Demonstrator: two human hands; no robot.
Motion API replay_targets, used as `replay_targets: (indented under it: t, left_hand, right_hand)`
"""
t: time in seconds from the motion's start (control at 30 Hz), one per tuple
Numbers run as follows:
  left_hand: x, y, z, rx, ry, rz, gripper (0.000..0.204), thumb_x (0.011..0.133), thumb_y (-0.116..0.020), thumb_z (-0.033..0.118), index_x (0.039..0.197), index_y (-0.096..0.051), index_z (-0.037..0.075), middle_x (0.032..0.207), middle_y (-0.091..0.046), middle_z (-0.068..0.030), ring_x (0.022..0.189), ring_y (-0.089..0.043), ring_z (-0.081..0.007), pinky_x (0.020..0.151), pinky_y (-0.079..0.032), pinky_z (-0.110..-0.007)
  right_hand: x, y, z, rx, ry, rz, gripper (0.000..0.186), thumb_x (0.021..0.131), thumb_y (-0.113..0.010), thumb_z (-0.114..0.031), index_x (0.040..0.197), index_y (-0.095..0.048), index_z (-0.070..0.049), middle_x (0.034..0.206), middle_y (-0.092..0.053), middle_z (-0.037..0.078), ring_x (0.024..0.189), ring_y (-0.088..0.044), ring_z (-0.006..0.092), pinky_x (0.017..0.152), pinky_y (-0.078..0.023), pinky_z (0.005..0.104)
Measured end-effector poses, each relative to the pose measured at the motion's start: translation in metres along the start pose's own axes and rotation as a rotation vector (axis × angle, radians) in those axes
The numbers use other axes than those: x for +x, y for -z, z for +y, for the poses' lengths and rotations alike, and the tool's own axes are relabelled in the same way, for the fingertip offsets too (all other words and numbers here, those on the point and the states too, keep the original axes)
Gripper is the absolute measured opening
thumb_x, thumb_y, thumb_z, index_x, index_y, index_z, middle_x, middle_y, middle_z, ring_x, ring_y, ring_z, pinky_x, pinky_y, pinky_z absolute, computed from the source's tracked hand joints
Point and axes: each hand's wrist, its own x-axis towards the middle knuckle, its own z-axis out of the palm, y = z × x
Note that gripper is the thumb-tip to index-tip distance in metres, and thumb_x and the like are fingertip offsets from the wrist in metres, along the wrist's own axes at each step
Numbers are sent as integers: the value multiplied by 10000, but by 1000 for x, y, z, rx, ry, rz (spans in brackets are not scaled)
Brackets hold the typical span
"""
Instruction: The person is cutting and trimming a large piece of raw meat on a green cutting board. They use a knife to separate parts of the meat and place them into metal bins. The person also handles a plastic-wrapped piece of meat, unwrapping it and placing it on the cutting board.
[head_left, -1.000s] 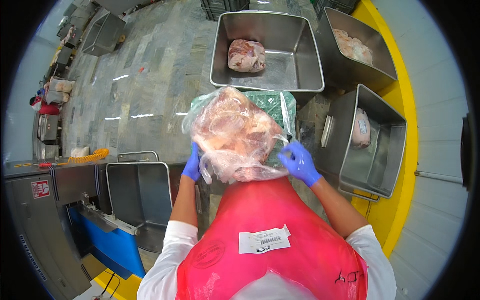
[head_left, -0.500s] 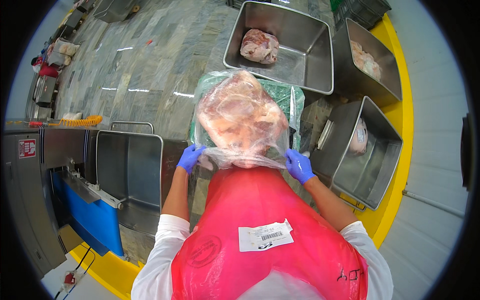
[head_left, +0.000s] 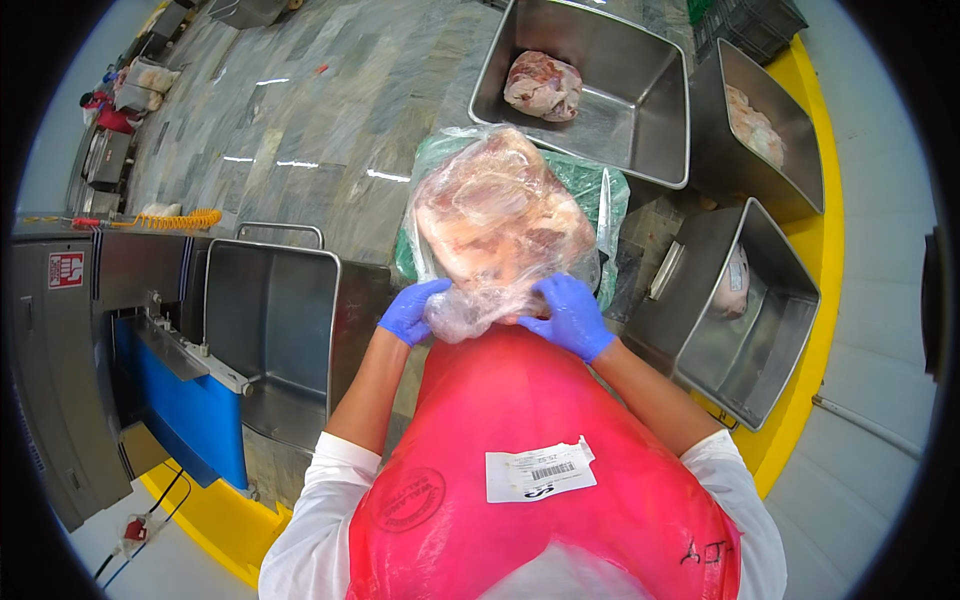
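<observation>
A large piece of raw meat in a clear plastic bag point(head_left: 500, 215) rests on a green plastic-covered surface point(head_left: 570, 180) in front of me, with a knife point(head_left: 605, 210) along its right side. My left hand point(head_left: 412, 312), in a blue glove, grips the gathered loose end of the bag at its near left. My right hand point(head_left: 568, 315), also blue-gloved, holds the bag at its near right edge, fingers bent against the plastic. The bunched plastic lies between both hands, just above my red apron point(head_left: 520, 400).
Steel bins with meat stand ahead point(head_left: 630, 140), far right point(head_left: 800, 185) and right point(head_left: 770, 340). An empty steel bin point(head_left: 270, 350) stands left beside a machine with a blue belt point(head_left: 190, 400). A yellow ledge point(head_left: 820, 250) runs along the right wall; more containers line the far left.
My right hand has moved from the bag's right corner inward and left, and the bag's open end is now bunched up between my hands. My left hand remains at the left end.
</observation>
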Motion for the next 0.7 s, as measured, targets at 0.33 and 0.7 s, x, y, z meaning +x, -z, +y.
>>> replay_targets:
  t: [0.33,0.7]
  left_hand:
    - [-10,106,9,725,-207,385,350,986,-683,255,1246,-686,21,1080,-685,-57,926,-622,-157,838,-522,-346]
    - [65,45,46,-137,-402,-35,392,1078,-545,355,1351,-598,80,1280,-682,-108,1157,-665,-274,1038,-521,-433]
  right_hand:
    - [-28,-31,14,292,-1,-483,278,911,-697,-347,1079,-784,-144,910,-747,108,848,-715,337,802,-566,451]
    - [46,17,44,-117,-99,38,767,780,-839,-397,1468,-574,-186,1522,-436,279,1369,-441,494,1139,-396,546]
